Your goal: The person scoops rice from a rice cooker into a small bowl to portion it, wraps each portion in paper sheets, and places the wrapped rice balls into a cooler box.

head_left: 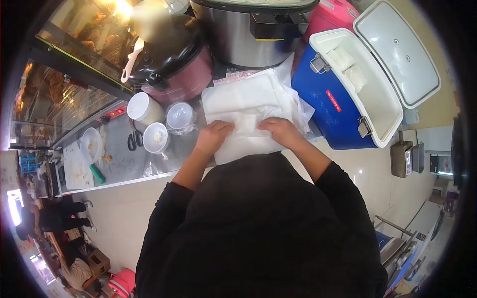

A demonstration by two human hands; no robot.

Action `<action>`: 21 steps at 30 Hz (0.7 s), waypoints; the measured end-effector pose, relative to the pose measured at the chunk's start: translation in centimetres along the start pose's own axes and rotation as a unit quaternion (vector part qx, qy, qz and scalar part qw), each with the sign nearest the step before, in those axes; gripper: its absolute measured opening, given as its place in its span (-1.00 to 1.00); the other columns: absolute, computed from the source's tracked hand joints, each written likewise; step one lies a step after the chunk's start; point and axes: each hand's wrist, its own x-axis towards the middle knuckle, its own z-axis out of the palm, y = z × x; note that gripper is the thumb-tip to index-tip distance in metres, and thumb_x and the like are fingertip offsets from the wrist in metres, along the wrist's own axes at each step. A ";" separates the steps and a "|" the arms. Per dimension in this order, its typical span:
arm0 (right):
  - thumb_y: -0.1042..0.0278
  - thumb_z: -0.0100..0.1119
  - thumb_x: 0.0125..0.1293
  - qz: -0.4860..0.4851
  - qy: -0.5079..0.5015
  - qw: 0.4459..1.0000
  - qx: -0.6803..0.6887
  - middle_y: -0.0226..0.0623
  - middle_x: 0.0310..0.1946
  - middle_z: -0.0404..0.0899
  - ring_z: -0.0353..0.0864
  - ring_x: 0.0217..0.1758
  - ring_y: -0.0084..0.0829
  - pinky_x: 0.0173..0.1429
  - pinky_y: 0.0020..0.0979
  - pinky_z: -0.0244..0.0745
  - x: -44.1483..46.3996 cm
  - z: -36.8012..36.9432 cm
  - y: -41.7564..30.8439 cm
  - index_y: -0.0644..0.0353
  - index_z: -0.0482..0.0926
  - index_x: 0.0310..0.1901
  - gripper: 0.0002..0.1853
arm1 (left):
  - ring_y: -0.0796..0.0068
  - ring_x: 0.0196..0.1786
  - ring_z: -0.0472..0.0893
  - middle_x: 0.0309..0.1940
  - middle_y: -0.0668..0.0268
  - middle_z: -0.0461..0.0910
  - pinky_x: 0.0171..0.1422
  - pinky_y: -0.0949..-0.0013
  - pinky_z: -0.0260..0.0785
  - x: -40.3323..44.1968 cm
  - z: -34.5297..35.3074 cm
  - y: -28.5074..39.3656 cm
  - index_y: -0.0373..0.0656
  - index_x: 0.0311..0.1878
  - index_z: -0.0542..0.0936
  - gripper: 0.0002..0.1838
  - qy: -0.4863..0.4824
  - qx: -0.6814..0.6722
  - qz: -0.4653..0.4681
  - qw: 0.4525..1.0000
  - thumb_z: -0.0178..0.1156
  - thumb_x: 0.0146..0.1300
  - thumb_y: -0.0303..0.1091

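Touching white paper [246,149] at the counter's [119,166] near edge; left hand [214,136] and right hand [280,130] half-curled, pinch unclear | risk: uneven tugging tears or slips the thin sheet | left: bowl [156,145], scissors [132,141] | right: open blue cooler [323,102] limits elbow room | far: steel cooker [233,42] blocks reach

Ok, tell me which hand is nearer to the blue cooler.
Right. The right hand is on the cooler's side of the white sheets, a short way from the blue cooler; the left hand is on their far side.
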 end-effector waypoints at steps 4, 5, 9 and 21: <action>0.58 0.15 0.08 -0.039 0.057 0.998 0.004 -0.27 -0.11 0.67 0.65 -0.03 -0.21 0.07 -0.29 0.57 0.0 -0.4 -1.1 0.13 0.65 -0.14 -0.72 | 0.19 -0.07 0.64 -0.11 0.28 0.66 -0.01 0.22 0.54 0.2 -1.5 0.5 -0.12 -0.11 0.65 -0.71 -0.017 -0.087 0.004 0.996 0.24 0.03 -0.47; 0.57 0.17 0.09 -0.040 0.065 0.997 0.001 -0.27 -0.11 0.67 0.65 -0.03 -0.21 0.07 -0.29 0.58 -0.2 -0.5 -1.6 0.12 0.65 -0.14 -0.73 | 0.18 -0.06 0.64 -0.10 0.27 0.66 0.00 0.22 0.53 0.1 -2.1 0.9 -0.12 -0.10 0.65 -0.72 -0.015 -0.114 0.010 0.993 0.23 0.06 -0.46; 0.46 0.26 0.11 -0.048 0.040 0.998 -0.028 -0.27 -0.10 0.66 0.66 -0.05 -0.22 0.03 -0.30 0.57 0.0 0.8 0.4 0.14 0.62 -0.18 -0.80 | 0.15 -0.07 0.65 -0.12 0.21 0.66 0.01 0.22 0.52 -0.2 -0.5 -0.4 -0.14 -0.07 0.61 -0.76 -0.036 -0.101 -0.004 0.994 0.19 0.16 -0.43; 0.24 0.47 -0.11 0.132 -0.161 0.966 -0.150 -0.16 -0.24 0.56 0.59 -0.15 -0.03 -0.08 -0.13 0.49 8.7 -2.2 0.6 0.23 0.55 -0.32 -0.63 | 0.13 -0.16 0.58 -0.35 0.24 0.59 -0.08 0.18 0.46 6.3 -1.2 -0.3 -0.15 -0.32 0.60 -0.79 -0.123 0.103 -0.130 0.978 0.30 -0.02 -0.27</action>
